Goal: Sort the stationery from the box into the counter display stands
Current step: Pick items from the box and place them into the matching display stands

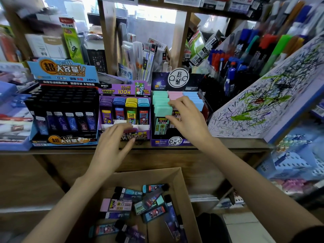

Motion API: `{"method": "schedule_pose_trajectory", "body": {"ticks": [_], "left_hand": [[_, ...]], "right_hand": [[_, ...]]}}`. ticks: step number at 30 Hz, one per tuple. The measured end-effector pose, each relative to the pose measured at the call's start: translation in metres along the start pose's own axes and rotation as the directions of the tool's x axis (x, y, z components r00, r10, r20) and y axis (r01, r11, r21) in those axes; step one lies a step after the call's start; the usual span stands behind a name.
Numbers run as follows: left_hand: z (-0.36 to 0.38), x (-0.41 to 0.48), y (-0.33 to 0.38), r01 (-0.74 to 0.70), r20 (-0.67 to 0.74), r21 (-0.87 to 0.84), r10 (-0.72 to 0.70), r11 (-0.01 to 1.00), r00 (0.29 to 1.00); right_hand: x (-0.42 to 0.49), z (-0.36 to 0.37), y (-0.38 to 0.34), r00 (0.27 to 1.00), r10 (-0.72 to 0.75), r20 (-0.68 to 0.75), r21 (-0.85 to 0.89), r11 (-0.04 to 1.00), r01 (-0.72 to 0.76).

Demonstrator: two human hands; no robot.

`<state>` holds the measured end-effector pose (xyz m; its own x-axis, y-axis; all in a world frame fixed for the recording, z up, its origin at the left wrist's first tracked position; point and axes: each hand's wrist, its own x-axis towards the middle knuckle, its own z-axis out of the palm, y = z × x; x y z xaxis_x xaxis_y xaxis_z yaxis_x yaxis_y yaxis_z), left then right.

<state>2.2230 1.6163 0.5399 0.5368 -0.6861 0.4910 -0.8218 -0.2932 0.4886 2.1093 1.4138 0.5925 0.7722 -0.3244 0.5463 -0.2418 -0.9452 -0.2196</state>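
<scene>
A cardboard box (181,188) below the counter holds several loose pencil-lead cases (121,205) with mixed caps. Three display stands sit on the counter: a black-case stand (64,109), a purple Ultraman stand (122,92) and a starry pastel-cap stand (161,81). My left hand (112,142) reaches over the purple stand's front row, fingers and thumb around a purple-capped case (134,130). My right hand (187,118) is in the pastel stand and pinches a case (176,119) in the middle column, beside the mint-capped cases (162,109). That case's cap is hidden by my fingers.
A slanted board covered in pen scribbles (263,102) stands right of the stands, with pens (226,67) behind it. Blue trays (12,123) lie at the left. Shelves packed with boxed stationery (73,41) rise behind. The wooden counter edge (52,151) runs above the box.
</scene>
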Motion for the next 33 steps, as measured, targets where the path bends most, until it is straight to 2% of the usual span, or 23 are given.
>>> {"method": "schedule_pose_trajectory", "body": {"ticks": [4,6,8,12,15,18,22,26,28,30,33], "left_hand": [[-0.004,-0.034,-0.001,0.065,0.072,-0.1,-0.057,0.993,0.996],[0.003,-0.056,-0.008,0.09,0.133,-0.118,-0.074,0.989,0.988],[0.017,-0.08,-0.018,0.13,0.205,-0.112,-0.105,0.985,0.973],[0.056,-0.127,-0.047,0.267,0.37,-0.065,-0.225,0.962,0.901],[0.089,-0.153,-0.07,0.331,0.464,-0.017,-0.286,0.943,0.838],[0.118,-0.165,-0.093,0.348,0.487,0.053,-0.328,0.936,0.81],[0.153,-0.164,-0.121,0.293,0.514,0.145,-0.326,0.945,0.793],[0.182,-0.156,-0.135,0.29,0.548,0.223,-0.366,0.931,0.752],[0.193,-0.154,-0.137,0.269,0.573,0.239,-0.359,0.933,0.736],[0.202,-0.156,-0.14,0.218,0.593,0.31,-0.367,0.925,0.716],[0.201,-0.167,-0.141,0.084,0.608,0.353,-0.297,0.932,0.736]], "right_hand": [[-0.029,-0.008,-0.005,1.0,0.013,0.006,0.162,0.987,-0.014],[-0.053,-0.005,-0.007,0.994,0.025,0.104,0.265,0.963,-0.052],[-0.081,0.006,-0.007,0.965,0.01,0.26,0.319,0.943,-0.095],[-0.141,0.054,0.0,0.818,0.0,0.575,0.287,0.936,-0.202],[-0.181,0.106,0.012,0.694,0.085,0.715,0.187,0.933,-0.307],[-0.21,0.155,0.023,0.65,0.235,0.723,0.083,0.904,-0.418],[-0.224,0.207,0.027,0.62,0.33,0.711,-0.013,0.889,-0.459],[-0.214,0.237,0.028,0.652,0.352,0.672,-0.056,0.902,-0.428],[-0.21,0.247,0.029,0.629,0.357,0.691,-0.094,0.906,-0.412],[-0.211,0.254,0.029,0.608,0.354,0.711,-0.137,0.917,-0.374],[-0.221,0.256,0.028,0.64,0.292,0.711,-0.108,0.945,-0.31]]}}
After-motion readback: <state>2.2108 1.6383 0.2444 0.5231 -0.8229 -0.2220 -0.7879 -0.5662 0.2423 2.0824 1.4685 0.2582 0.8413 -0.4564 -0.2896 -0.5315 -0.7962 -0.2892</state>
